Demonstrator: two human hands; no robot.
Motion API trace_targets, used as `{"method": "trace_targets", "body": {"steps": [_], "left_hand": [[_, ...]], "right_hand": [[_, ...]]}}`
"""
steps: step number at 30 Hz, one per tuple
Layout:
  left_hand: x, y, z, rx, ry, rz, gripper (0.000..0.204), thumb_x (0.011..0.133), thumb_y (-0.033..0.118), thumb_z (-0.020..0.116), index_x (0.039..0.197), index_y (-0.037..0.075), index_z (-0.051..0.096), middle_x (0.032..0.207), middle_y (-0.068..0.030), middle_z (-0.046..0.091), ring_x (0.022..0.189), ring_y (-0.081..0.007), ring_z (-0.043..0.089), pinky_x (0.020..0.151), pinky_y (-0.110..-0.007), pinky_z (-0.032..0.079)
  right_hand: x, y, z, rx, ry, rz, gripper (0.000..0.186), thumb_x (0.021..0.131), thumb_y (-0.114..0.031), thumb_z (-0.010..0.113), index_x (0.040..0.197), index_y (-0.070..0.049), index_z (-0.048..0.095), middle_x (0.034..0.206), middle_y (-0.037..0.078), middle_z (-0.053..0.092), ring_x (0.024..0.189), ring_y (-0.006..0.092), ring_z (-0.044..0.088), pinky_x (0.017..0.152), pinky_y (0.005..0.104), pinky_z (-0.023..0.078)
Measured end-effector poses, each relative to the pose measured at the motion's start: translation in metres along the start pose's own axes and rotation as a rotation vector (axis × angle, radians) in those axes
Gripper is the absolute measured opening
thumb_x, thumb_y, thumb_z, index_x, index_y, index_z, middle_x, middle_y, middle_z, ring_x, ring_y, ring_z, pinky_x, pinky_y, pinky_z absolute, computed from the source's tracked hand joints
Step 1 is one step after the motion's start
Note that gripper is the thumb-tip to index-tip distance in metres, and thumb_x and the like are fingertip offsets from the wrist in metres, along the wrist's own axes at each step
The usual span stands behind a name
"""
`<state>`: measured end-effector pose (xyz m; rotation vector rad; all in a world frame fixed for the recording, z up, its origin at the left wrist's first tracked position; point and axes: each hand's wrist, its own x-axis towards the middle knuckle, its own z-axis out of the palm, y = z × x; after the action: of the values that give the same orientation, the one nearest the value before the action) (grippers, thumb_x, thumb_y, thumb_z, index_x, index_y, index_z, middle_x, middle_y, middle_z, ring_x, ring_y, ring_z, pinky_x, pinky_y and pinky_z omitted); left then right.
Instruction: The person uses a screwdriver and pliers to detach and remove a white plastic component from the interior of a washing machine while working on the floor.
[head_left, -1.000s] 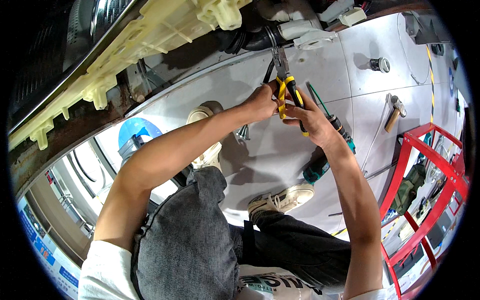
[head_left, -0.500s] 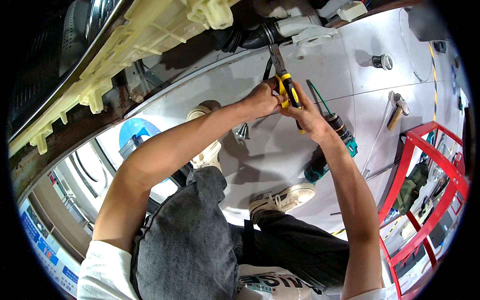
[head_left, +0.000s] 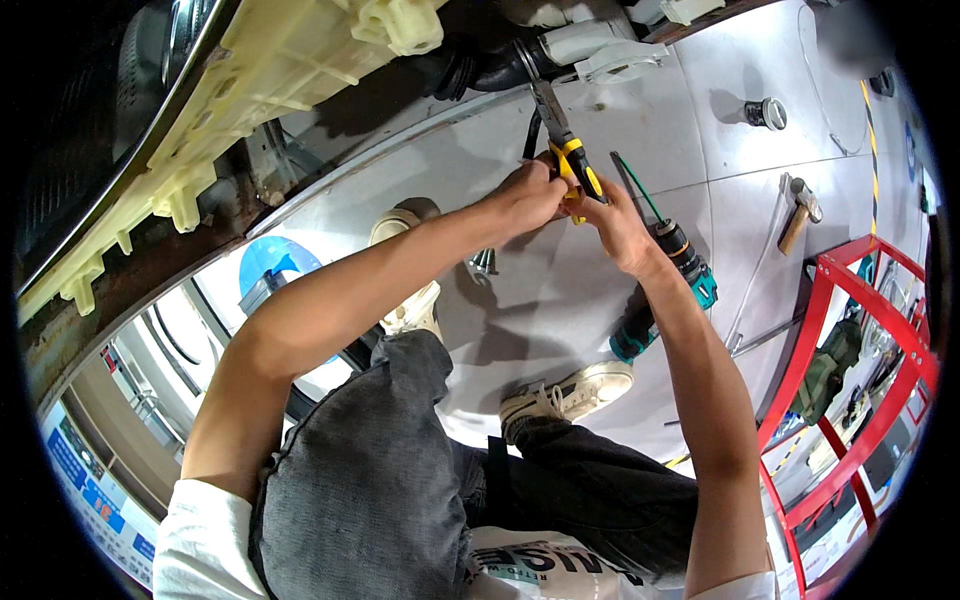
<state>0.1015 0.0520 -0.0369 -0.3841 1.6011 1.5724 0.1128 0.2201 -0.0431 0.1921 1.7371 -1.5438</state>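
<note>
My left hand (head_left: 527, 198) and my right hand (head_left: 622, 228) are both closed on the yellow-and-black handles of a pair of pliers (head_left: 556, 120). The pliers tilt away from me, their long metal jaws pointing up and left. Their tips are at a thin metal band, apparently a hose clamp (head_left: 524, 62), on a black hose (head_left: 495, 76). I cannot tell whether the jaws grip it. Just right of the band, a whitish pipe (head_left: 580, 42) continues the line. A dark narrow piece (head_left: 532, 135) hangs beside the jaws, above my left hand. My fingers hide part of the handles.
A pale yellow plastic frame (head_left: 285, 75) overhangs the upper left. On the tiled floor lie a teal power drill (head_left: 688, 262), a green-shafted screwdriver (head_left: 638, 187), a hammer (head_left: 799, 215), a round canister (head_left: 766, 114) and several small metal parts (head_left: 484, 262). A red metal rack (head_left: 800, 365) stands right.
The pliers have tilted a little further left, with the jaw tips shifting left along the hose. Both hands stay on the handles, and my right hand has shifted slightly. The whole view has moved slightly.
</note>
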Motion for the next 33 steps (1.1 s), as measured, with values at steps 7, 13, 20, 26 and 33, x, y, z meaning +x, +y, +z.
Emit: {"method": "trace_targets", "body": {"steps": [7,13,20,26,33], "left_hand": [[-0.047,0.034,-0.026,0.411,-0.161,0.072,0.027,0.085,0.023,0.059,0.095,-0.002,0.061,0.087,-0.011,0.066,0.075,-0.0216,0.065,0.073,-0.038,0.051],[-0.023,0.097,-0.057,0.801,0.58,0.736,0.031,0.089,0.029,0.061,0.105,0.003,0.065,0.092,-0.0116,0.068,0.083,-0.025,0.065,0.076,-0.036,0.05],[0.005,0.153,-0.059,0.853,0.18,0.503,0.056,0.083,0.038,0.069,0.125,0.004,0.053,0.116,-0.0161,0.063,0.103,-0.0297,0.06,0.094,-0.04,0.047],[0.011,0.154,-0.077,1.177,0.258,0.394,0.064,0.078,0.045,0.065,0.126,0.004,0.057,0.113,-0.016,0.064,0.101,-0.0268,0.06,0.091,-0.035,0.045],[0.02,0.132,-0.097,0.98,0.009,0.676,0.067,0.082,0.038,0.072,0.129,-0.003,0.049,0.122,-0.0181,0.058,0.107,-0.0235,0.056,0.095,-0.034,0.043]], "right_hand": [[-0.01,-0.008,0.005,-0.106,0.074,0.062,0.034,0.083,-0.03,0.061,0.09,0.003,0.056,0.074,0.008,0.055,0.069,0.0163,0.05,0.067,0.0326,0.042],[-0.002,0.006,0.011,-0.11,0.105,0.026,0.037,0.082,-0.028,0.061,0.099,0.004,0.055,0.077,0.015,0.059,0.073,0.0264,0.056,0.071,0.0372,0.045],[-0.014,-0.02,0.017,-0.469,0.311,0.016,0.046,0.075,-0.028,0.064,0.108,0.003,0.056,0.089,0.028,0.063,0.09,0.0447,0.061,0.081,0.0478,0.047],[-0.015,-0.018,0.021,-0.552,0.389,-0.032,0.042,0.075,-0.027,0.063,0.104,0.003,0.056,0.087,0.027,0.064,0.088,0.0452,0.062,0.081,0.0495,0.048],[-0.028,-0.029,0.03,-0.574,0.412,0.0,0.041,0.077,-0.027,0.061,0.103,0.004,0.057,0.085,0.026,0.066,0.087,0.0438,0.064,0.081,0.0502,0.05]]}}
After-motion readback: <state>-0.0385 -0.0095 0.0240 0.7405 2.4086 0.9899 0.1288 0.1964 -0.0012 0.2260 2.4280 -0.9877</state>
